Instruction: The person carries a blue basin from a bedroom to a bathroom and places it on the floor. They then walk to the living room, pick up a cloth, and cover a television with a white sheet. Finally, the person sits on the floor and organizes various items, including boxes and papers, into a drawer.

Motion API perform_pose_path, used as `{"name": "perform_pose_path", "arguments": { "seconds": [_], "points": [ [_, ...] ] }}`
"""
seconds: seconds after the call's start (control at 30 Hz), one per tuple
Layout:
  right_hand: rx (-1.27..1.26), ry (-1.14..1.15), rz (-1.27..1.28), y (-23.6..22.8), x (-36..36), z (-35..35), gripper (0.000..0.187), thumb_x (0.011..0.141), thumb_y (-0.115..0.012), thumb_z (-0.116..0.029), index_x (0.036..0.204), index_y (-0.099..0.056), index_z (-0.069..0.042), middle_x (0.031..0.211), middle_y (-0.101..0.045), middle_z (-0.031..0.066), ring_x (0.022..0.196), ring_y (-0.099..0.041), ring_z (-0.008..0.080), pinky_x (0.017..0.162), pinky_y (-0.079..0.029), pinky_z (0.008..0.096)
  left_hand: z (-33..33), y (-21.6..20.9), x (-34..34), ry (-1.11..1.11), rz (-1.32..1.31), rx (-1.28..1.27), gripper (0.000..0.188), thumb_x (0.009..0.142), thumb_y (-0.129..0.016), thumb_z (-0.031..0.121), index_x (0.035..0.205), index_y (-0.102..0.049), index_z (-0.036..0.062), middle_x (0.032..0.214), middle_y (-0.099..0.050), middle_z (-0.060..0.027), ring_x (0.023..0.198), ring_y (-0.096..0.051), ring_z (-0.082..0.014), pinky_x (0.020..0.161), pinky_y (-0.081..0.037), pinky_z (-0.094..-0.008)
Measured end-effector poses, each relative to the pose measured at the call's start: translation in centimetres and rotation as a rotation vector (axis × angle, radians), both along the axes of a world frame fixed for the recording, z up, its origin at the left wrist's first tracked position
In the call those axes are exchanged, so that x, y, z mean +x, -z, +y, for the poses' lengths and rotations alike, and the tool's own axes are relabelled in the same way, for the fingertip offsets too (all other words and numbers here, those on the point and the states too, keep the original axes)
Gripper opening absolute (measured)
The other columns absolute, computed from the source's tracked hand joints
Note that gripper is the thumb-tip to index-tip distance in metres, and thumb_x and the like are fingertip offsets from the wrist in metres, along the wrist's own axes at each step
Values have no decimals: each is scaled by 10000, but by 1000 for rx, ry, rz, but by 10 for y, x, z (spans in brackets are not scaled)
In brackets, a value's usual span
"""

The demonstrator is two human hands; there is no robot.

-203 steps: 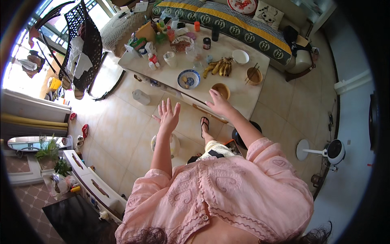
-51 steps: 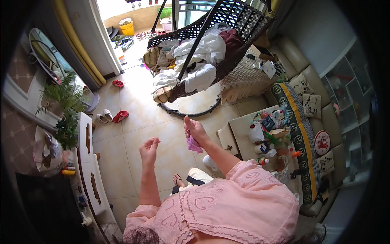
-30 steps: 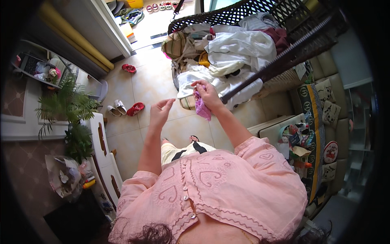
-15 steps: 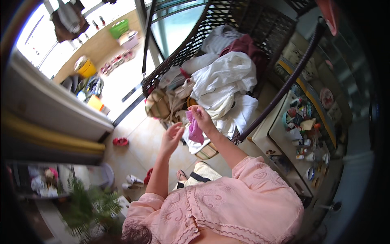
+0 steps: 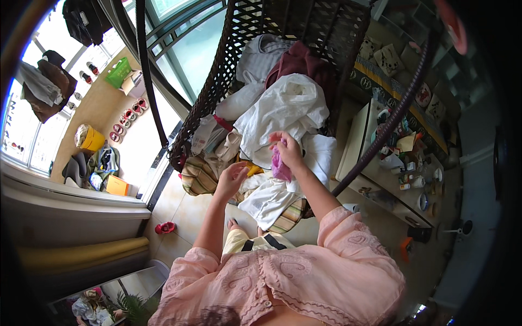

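Observation:
My right hand [image 5: 289, 150] is closed on a small pink cloth [image 5: 281, 167], which hangs crumpled below the fingers. To its left, my left hand [image 5: 232, 180] holds nothing, its fingers loosely bent and apart. Both hands are above the front of a dark woven swing chair [image 5: 223, 81] heaped with laundry. Right beyond the pink cloth lies a large white garment [image 5: 288, 111]. Behind it are a maroon garment [image 5: 299, 66] and a grey garment [image 5: 261, 57]. Another white garment [image 5: 266, 204] drapes over the striped seat cushion [image 5: 198, 176] at the near edge.
The chair's dark tubular frame [image 5: 389, 125] slants across the right side. Behind it stands a low table [image 5: 353, 146] crowded with small items. A red shoe [image 5: 165, 227] lies on the tiled floor at the left. Shoes and a yellow bucket [image 5: 90, 138] stand beyond the doorway.
The view has shifted, showing more of the chair and the doorway area. My right hand has moved right with the pink cloth, over the white garments; my left hand stays apart from it.

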State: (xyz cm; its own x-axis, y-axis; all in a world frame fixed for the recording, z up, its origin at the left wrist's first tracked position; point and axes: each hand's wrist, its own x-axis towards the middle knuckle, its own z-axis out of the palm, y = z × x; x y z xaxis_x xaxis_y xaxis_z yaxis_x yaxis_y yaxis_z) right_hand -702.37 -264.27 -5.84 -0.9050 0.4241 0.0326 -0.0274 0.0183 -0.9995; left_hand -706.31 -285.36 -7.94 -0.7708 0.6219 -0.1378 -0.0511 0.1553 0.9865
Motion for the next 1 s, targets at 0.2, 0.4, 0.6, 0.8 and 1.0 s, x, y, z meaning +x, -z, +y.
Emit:
{"name": "perform_pose_path", "arguments": {
  "seconds": [0.2,0.4,0.6,0.8,1.0],
  "points": [
    [258,107,5,-8,-89,39,205,760,-430,28,901,-570,-22,825,-605,62,553,-562,98,519,-459,230,8,29,-57,72,-90,16,335,849,-540,216,1064,-513,-40,912,-613,-113,801,-587,-140,712,-448,-252],
    [678,196,81,15,-217,90,164,801,-571,-182,885,-578,-40,731,-558,95,552,-564,167,504,-466,276,3,60,-115,114,-185,-7,330,853,-532,208,1067,-515,-43,892,-616,-121,800,-588,-137,711,-453,-253],
    [1080,366,47,74,-351,164,247,705,-595,-123,947,-562,-85,1026,-498,145,922,-524,289,790,-446,347,-22,84,-174,68,-222,-15,296,858,-524,180,1060,-520,-36,906,-613,-116,840,-582,-134,730,-452,-244],
    [1056,351,-307,83,-418,180,323,700,-603,-156,1021,-563,-157,1309,-273,197,974,-540,280,808,-451,347,-44,101,-216,62,-304,-28,284,863,-514,158,1076,-517,-31,900,-610,-87,826,-572,-111,726,-449,-223],
    [473,252,-261,97,-464,190,485,687,-662,-205,1117,-491,-60,1181,-393,235,872,-590,276,762,-475,318,-59,109,-232,105,-314,-67,291,858,-528,165,1079,-520,-22,897,-607,-82,810,-572,-105,720,-450,-219]
  ]
}}
